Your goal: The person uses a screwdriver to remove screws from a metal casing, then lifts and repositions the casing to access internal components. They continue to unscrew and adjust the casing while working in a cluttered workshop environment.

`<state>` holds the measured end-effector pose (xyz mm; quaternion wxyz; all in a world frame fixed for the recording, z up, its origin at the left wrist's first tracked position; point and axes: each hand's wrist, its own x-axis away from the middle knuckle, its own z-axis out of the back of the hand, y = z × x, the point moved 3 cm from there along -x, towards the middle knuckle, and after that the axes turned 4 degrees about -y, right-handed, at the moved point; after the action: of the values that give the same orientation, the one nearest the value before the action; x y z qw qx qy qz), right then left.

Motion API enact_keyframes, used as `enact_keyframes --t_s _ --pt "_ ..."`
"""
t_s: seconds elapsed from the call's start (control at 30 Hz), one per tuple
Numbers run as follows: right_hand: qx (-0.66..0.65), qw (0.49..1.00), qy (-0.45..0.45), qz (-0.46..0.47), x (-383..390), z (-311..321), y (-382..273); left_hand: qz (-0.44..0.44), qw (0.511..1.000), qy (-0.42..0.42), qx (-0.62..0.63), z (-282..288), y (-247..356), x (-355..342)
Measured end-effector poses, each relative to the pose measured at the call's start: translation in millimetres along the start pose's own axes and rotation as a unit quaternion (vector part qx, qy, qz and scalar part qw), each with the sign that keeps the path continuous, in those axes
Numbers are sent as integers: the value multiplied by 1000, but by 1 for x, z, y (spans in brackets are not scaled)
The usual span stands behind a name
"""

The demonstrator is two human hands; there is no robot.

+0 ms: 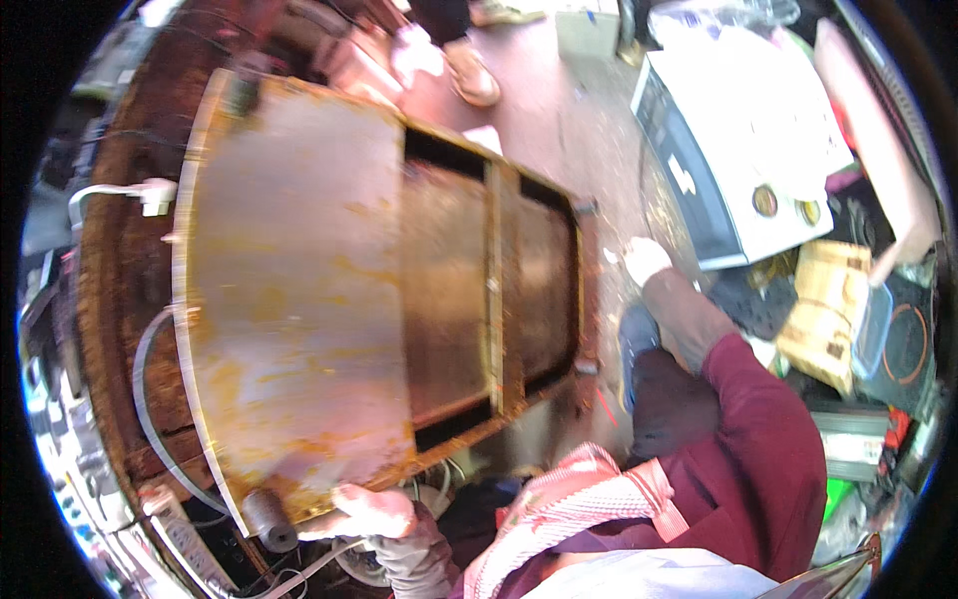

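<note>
A: Is our left hand (pixel 371 513) gripping?
B: We can't tell; its fingers reach along the near edge of the rusty frame (pixel 508 299), close to a dark leg (pixel 267 519). Our right hand (pixel 649 260) is too blurred over the floor (pixel 599 130) to read its fingers.
A: And the frame?
B: Before us, left of centre. A sheet (pixel 299 250) hides one end; two shadowed compartments (pixel 449 299) show beside it.
A: The blue tub (pixel 875 334)?
B: Partly behind a yellow package (pixel 823 309); we can't make out its contents.

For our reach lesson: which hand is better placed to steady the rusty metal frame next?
Probably the left hand: it is at the near edge of the rusty metal frame, while the right hand is beyond its right end.
</note>
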<state>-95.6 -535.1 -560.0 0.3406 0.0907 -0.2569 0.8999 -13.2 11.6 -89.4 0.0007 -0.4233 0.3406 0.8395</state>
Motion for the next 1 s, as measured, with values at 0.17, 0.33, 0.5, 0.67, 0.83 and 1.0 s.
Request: enact_keyframes --t_s 0.17,0.33,0.5,0.67,0.83,1.0 --pt "-150 983 106 3 23 37 -19 -102 994 -20 -16 5 -8 -8" --pt "-442 893 79 -6 12 144 -78 -30 989 -103 105 -2 7 -23" --pt "-536 824 82 166 63 308 -255 -64 986 -117 102 -9 -4 -24" --pt "-501 796 19 339 166 380 -395 -151 983 -91 47 -14 -1 -25" --pt "-520 760 -91 380 256 367 -496 -184 974 -89 96 -5 -3 -30" --pt "-472 778 -157 385 288 338 -545 -175 973 -98 113 4 -1 -32"
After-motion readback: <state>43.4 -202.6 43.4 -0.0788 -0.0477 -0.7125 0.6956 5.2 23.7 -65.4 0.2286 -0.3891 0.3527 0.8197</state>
